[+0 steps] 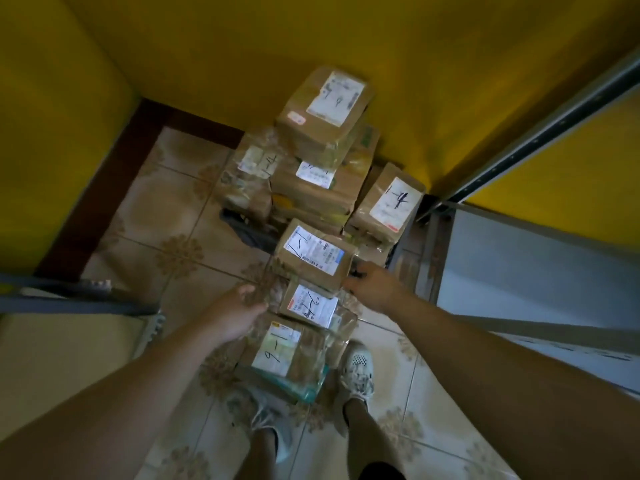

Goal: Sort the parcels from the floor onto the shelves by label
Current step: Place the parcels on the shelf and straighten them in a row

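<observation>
Parcels (323, 174) crowd the tiled floor (156, 220) in a yellow corner, with a grey shelf (502, 258) at right. Your right hand (369, 284) curls round the right edge of the brown box (317, 256) topping the near stack. Your left hand (239, 311) rests, fingers bent, against clear wrap on the stack's left; whether it grips cannot be told. Read the handwritten label first, then lift that box alone, level, so those beneath stay put.
</observation>
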